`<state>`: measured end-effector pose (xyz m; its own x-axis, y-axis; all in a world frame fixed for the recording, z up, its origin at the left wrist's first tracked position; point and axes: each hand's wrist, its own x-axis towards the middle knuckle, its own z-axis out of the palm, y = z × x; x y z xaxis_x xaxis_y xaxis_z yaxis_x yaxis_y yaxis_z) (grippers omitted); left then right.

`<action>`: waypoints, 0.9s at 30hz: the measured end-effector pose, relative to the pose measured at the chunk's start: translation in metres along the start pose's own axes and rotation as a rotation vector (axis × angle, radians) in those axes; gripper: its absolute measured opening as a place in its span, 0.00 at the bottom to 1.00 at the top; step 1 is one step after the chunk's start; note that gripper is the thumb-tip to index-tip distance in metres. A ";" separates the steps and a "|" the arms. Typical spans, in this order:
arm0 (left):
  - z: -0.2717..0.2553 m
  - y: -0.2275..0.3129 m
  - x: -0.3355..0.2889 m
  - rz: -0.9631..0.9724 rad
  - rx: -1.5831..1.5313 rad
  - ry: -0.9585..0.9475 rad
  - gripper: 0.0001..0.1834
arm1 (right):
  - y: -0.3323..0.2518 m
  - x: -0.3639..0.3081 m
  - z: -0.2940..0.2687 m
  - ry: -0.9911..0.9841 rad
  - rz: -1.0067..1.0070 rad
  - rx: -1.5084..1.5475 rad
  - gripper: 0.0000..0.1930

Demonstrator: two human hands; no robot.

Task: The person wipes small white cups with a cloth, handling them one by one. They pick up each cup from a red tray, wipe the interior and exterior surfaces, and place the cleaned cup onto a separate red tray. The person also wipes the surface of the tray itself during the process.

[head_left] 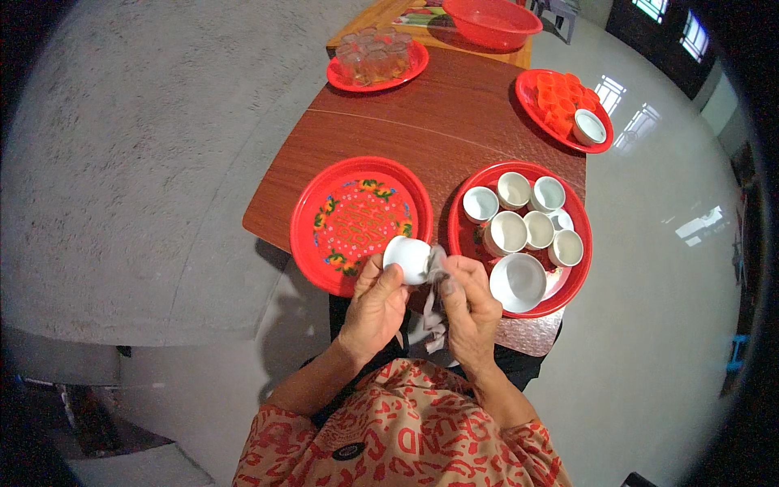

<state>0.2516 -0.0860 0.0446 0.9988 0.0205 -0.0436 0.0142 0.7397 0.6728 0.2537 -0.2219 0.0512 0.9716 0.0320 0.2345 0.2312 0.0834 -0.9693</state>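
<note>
My left hand [376, 302] is closed around a small white cup [406, 259], which lies tipped on its side with its mouth toward the right. In my right hand [469, 308] is a pale grey cloth [435, 315], pinched at the cup's mouth, with its loose end hanging down. Both hands are above the near table edge, between two red trays. The left red tray [302, 223] shows a bare floral pattern. On the right red tray [578, 294] stand several white cups [508, 232], with a larger white bowl [518, 282] nearest my right hand.
At the far left of the brown table [442, 114], a red plate [418, 69] holds several clear glasses [375, 58]. Another red plate [596, 148] at the far right carries orange-red cups [560, 101] and one white cup [589, 127]. A red basin [495, 28] stands beyond.
</note>
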 end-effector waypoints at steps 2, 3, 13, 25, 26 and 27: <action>-0.002 0.002 -0.001 -0.058 -0.034 0.017 0.13 | 0.001 -0.004 -0.004 -0.064 -0.147 -0.123 0.16; 0.000 0.003 -0.002 -0.069 -0.027 0.014 0.13 | -0.002 -0.002 -0.004 -0.024 -0.247 -0.183 0.20; 0.000 0.000 -0.005 -0.114 -0.006 0.053 0.17 | 0.003 0.002 -0.006 0.002 -0.411 -0.338 0.20; -0.004 0.000 -0.006 -0.307 -0.043 0.123 0.28 | 0.020 0.000 0.003 0.014 -0.599 -0.387 0.23; -0.004 0.001 -0.006 -0.306 -0.046 0.111 0.29 | 0.020 -0.001 0.003 0.007 -0.560 -0.345 0.23; -0.004 0.002 -0.007 -0.304 -0.048 0.100 0.29 | 0.021 -0.001 0.003 0.012 -0.565 -0.337 0.22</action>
<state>0.2446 -0.0822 0.0434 0.9397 -0.1426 -0.3110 0.3069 0.7529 0.5822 0.2572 -0.2173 0.0308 0.6964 0.0630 0.7149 0.7069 -0.2325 -0.6681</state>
